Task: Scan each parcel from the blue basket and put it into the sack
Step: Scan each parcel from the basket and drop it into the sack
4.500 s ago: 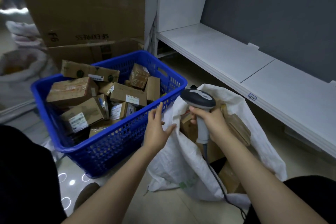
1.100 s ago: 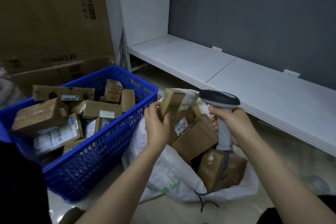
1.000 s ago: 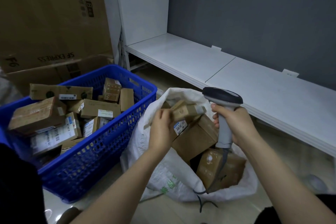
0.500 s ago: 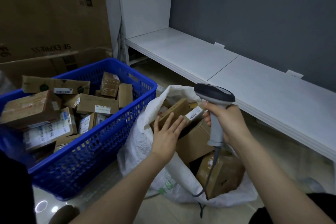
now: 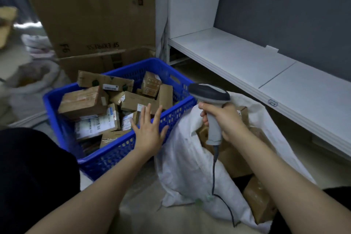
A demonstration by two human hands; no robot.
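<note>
Heap of brown cardboard parcels (image 5: 89, 100), most with white labels, fills the blue perforated plastic basket (image 5: 117, 156) at centre left of frame. Likeliest next pick: a flat brown carton (image 5: 135, 100), long axis roughly left to right, lying just beyond the left hand (image 5: 150, 135). That hand hovers over the basket's near right rim, fingers straight and spread, holding nothing; it is the nearer one. The right hand (image 5: 226, 121) is wrapped round the handle of the grey corded barcode scanner (image 5: 209, 93), above the open white woven sack (image 5: 182, 157) at lower right, with brown boxes (image 5: 233, 159) inside.
</note>
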